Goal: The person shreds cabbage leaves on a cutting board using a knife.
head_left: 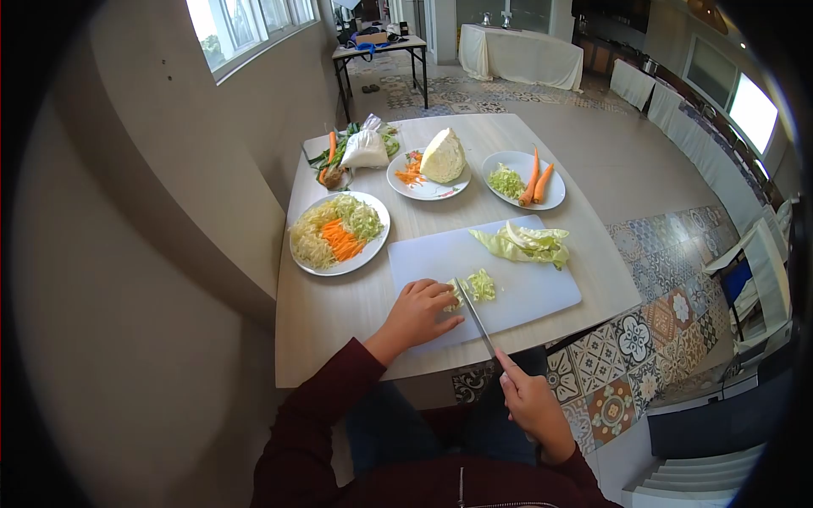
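Note:
My right hand (533, 402) is closed around the handle of a kitchen knife (476, 317), its blade pointing away over a white cutting board (529, 300). Chopped cabbage (482, 285) lies right of the blade, with more small pieces on the left side. My left hand (419, 313) rests on the board's left part, thumb apart from the fingers, fingertips at the left-hand pieces. Whether it presses on any is hard to see. A loose bunch of cabbage leaves (525, 244) sits at the board's far right.
Behind the board are a plate (383, 241) of shredded vegetables, a plate (432, 196) with a cabbage wedge (445, 157), and a plate (555, 200) with carrots (533, 179). A knotted plastic bag (366, 148) stands at the back left. A wall borders the table's left.

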`<move>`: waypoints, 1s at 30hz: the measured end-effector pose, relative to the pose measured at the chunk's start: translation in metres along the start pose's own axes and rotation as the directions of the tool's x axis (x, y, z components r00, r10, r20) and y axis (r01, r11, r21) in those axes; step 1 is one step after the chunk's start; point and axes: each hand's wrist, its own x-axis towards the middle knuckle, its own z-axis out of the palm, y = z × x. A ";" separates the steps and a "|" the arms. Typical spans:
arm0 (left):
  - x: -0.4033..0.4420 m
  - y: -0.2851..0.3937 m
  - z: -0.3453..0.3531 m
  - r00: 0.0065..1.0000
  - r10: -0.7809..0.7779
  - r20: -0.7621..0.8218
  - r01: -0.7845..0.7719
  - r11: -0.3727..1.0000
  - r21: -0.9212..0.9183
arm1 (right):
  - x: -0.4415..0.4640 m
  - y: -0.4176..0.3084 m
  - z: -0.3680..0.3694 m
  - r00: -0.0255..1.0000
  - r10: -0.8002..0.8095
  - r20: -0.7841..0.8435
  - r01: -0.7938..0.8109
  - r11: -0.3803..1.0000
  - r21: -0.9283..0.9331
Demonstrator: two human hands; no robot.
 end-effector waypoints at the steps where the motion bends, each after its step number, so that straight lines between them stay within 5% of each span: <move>1: -0.001 0.004 0.002 1.000 -0.025 -0.014 0.025 1.000 0.012 | 0.000 0.003 -0.001 1.000 -0.025 -0.007 0.025 1.000 0.017; 8: -0.009 0.030 0.043 0.940 -0.203 -0.273 0.232 0.970 0.076 | 0.005 0.034 0.006 0.993 -0.114 0.011 0.113 0.991 0.066; 17: -0.011 0.041 0.036 0.929 -0.106 -0.354 0.166 0.975 0.145 | -0.007 0.023 -0.002 0.991 -0.075 0.107 0.056 0.983 0.174; 30: -0.014 0.044 0.037 0.932 -0.224 -0.284 0.248 0.967 0.051 | -0.001 0.015 -0.003 0.996 -0.076 0.037 0.061 0.947 0.316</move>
